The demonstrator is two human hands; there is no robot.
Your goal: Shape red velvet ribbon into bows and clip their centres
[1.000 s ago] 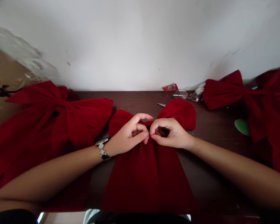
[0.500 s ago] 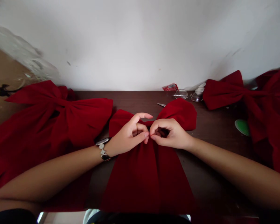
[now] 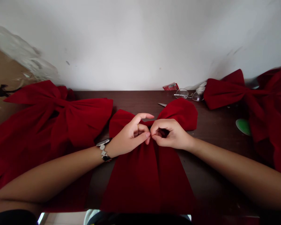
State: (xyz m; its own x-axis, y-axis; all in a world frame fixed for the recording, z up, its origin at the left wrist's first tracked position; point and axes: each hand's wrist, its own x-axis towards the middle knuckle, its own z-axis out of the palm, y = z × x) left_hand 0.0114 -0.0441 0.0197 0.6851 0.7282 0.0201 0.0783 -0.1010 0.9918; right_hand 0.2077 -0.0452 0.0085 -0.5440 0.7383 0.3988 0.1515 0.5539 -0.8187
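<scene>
Fingers point(image 3: 143, 133) of left hand point(image 3: 127, 137), right hand point(image 3: 172, 134) clamped on red bow point(image 3: 150, 178); two bows point(image 3: 49, 122) point(image 3: 224, 92) flanking.

Craft workspace: velvet bows point(image 3: 84, 118) on dark table point(image 3: 215, 140)

On my feed, a large red velvet bow point(image 3: 49, 115) spreads across the left end of the dark wood table point(image 3: 135, 97), and another red velvet bow point(image 3: 224, 92) bunches at the right — a green disc point(image 3: 243, 127) just beside it. Toward the white wall point(image 3: 140, 40) I make out eyeglasses point(image 3: 189, 95), a red packet point(image 3: 170, 86) and a small metal blade point(image 3: 161, 104) — brown cardboard point(image 3: 4, 68) shows at far left.
</scene>
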